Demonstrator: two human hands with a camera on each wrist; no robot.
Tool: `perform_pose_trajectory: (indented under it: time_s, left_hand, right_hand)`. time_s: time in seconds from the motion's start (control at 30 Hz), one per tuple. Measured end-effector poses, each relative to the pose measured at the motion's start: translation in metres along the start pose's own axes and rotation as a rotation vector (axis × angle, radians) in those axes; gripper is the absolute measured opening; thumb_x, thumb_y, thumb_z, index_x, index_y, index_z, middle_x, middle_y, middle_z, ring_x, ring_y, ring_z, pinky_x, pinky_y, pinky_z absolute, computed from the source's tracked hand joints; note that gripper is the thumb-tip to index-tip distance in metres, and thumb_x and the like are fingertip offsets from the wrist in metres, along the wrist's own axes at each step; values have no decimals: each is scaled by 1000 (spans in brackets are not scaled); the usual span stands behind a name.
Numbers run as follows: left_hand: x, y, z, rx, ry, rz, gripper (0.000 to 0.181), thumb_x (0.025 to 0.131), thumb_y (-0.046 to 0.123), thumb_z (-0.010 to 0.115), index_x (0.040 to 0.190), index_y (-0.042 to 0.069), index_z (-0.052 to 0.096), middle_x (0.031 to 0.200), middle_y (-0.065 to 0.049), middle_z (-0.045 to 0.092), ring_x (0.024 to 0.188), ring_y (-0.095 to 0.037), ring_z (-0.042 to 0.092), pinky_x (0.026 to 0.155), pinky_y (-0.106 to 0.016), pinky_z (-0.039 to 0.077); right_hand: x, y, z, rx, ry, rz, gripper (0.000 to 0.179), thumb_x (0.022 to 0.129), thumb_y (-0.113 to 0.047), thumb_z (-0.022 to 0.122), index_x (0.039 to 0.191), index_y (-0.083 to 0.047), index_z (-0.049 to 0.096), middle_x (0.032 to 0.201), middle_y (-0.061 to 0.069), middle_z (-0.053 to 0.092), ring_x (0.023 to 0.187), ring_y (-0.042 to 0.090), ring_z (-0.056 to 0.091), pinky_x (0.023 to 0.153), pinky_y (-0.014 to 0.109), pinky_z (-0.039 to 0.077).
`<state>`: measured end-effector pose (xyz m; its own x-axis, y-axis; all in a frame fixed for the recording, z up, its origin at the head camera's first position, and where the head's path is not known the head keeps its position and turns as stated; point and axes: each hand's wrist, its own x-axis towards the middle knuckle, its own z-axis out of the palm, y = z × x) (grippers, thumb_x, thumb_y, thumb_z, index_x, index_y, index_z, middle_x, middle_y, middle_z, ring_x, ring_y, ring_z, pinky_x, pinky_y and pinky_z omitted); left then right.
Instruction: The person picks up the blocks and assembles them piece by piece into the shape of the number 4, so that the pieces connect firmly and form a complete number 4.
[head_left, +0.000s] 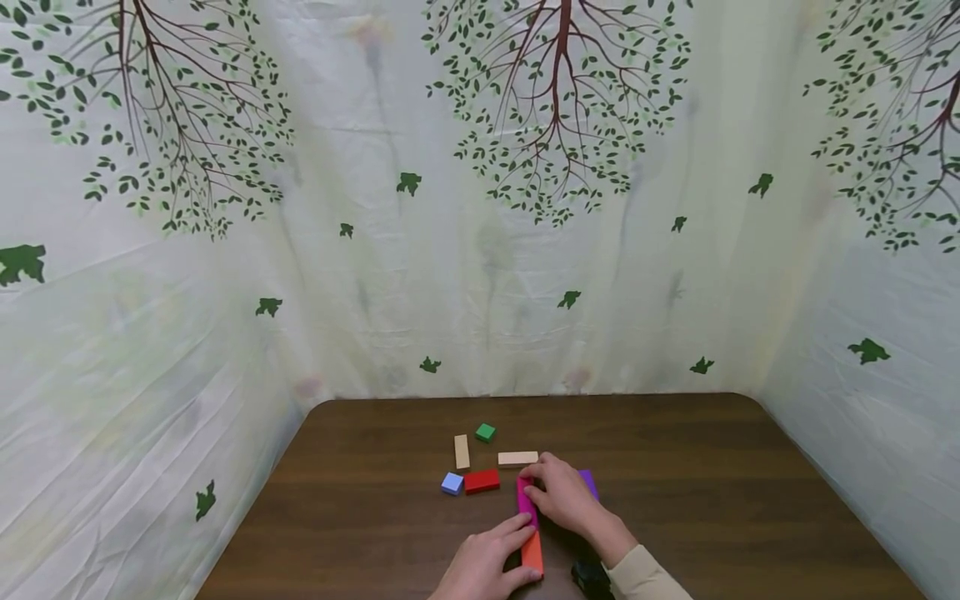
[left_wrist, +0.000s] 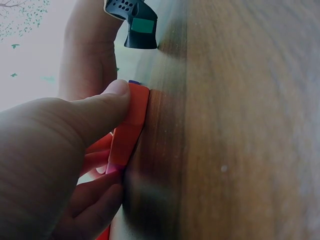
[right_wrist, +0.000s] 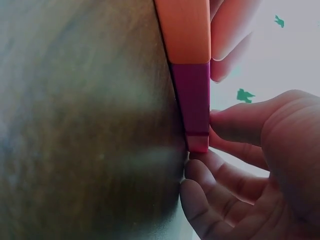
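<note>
No text, label, brand or number can be read in any of the three views. The white hanging fabric [head_left: 487, 333] behind the dark brown wood-grained worktop [head_left: 360, 542] bears printed markings, but they are pictures: brown-branched leafy trees [head_left: 562, 42] and scattered dark green shapes [head_left: 408, 184]. In the left wrist view, a green rectangular patch [left_wrist: 143, 25] stands on the black device [left_wrist: 140, 42] near the right wrist, with no legible characters.

I see pale, creased cloth walls [head_left: 487, 333] printed with upside-down leafy trees [head_left: 556, 93] across the frame's top, behind a brown wood-grained table [head_left: 705, 492] at bottom centre.
</note>
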<state>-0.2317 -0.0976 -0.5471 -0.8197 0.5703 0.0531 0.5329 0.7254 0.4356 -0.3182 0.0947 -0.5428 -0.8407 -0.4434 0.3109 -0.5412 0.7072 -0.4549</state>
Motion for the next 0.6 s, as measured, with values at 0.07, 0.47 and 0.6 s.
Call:
perform_pose_trajectory:
  time_s: [0.07, 0.47, 0.6]
  left_hand:
    - [0, 0, 0, -4, -2, 0, 62, 93, 55, 66, 143, 20, 59, 149, 10, 50, 128, -8, 53, 92, -43, 52]
    - [1, -1, 0, -25, -3, -8, 62, 92, 55, 66, 142, 20, 60, 148, 11, 51, 128, -8, 53, 92, -42, 52]
    - [1, 0, 1, -26, -4, -1, 61, 92, 55, 66, 142, 19, 60, 148, 10, 51, 128, -8, 53, 92, -42, 53]
  right_hand:
    - [0, 0, 0, 2, -2, -2, 18, 89, -12, 74, 107, -12, 76, 92, -3, 58, 74, 9, 50, 67, 29, 45]
    - [0, 0, 0, 6, -19, 3, 17, 90, -13, 74, 107, -16, 74, 93, -6, 59, 79, 8, 54, 72, 31, 48]
    - [0, 1, 0, 1, -26, 10, 16, 90, -15, 73, 106, -16, 74, 93, -7, 58, 78, 7, 53, 71, 30, 47]
